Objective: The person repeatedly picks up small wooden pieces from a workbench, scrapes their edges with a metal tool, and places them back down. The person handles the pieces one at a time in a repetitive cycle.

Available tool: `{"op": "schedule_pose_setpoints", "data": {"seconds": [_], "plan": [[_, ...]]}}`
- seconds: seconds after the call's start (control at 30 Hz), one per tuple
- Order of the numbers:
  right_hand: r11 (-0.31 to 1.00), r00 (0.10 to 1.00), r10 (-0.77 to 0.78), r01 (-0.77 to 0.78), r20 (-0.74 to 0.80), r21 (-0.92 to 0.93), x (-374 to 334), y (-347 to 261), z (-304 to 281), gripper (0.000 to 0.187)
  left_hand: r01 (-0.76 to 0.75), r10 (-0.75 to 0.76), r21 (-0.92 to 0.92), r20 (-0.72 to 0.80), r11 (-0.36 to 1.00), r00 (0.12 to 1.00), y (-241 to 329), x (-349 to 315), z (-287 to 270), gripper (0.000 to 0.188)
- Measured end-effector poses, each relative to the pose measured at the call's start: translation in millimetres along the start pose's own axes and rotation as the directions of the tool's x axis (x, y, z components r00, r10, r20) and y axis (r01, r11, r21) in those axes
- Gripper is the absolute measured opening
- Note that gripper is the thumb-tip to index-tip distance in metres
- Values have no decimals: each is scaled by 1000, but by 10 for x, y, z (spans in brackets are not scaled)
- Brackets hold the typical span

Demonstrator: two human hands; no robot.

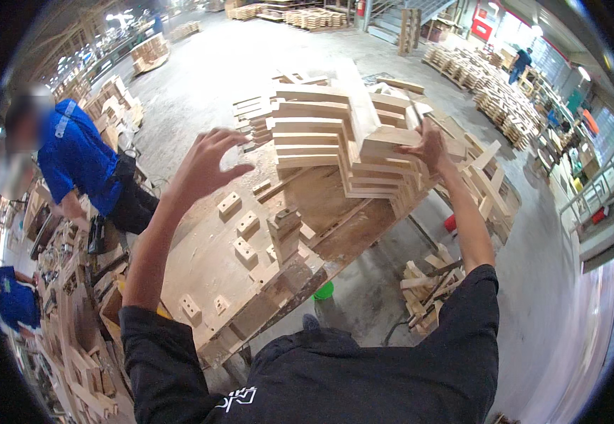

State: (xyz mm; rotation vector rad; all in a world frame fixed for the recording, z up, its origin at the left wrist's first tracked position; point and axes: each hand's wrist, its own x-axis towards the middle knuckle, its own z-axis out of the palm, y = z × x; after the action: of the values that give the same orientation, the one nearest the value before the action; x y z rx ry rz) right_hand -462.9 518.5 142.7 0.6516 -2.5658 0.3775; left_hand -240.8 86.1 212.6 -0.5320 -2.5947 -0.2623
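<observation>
A stack of pale, angled wooden pieces (310,128) stands at the far end of the workbench (186,272). My right hand (430,148) is closed around the near right end of the top angled wooden piece (384,139), thumb toward its face. To the left of the stack, my left hand (211,161) hangs in the air over the bench, fingers and thumb spread and nothing between them. Small drilled wooden blocks (247,225) lie on the bench below it. An upright wooden block (284,230) stands near the bench's right edge.
Loose wooden pieces (487,180) are piled beyond the bench on the right, with offcuts (430,286) lower down. A person in a blue shirt (84,159) works close by on the left. More wood stacks (483,92) stand farther back.
</observation>
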Motion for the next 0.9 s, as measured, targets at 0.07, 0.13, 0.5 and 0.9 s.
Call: {"op": "schedule_pose_setpoints", "data": {"seconds": [0.07, 0.13, 0.5, 0.9], "plan": [[991, 993, -76, 85, -91, 101, 22, 65, 73, 93, 91, -91, -5, -10, 996, 996, -91, -408, -33, 40], [993, 999, -16, 21, -43, 113, 17, 82, 46, 91, 250, -248, -69, 33, 966, 968, -184, -838, -78, 37], [917, 933, -345, 310, 107, 252, -144, -1663, -679, 41, 680, -819, -476, -179, 557, 545, -38, -3240, 94, 24], [246, 129, -958, 829, 256, 502, -970, -5555, -341, 52, 905, -949, -379, -307, 194, 75, 1481, -5144, -333, 19]]}}
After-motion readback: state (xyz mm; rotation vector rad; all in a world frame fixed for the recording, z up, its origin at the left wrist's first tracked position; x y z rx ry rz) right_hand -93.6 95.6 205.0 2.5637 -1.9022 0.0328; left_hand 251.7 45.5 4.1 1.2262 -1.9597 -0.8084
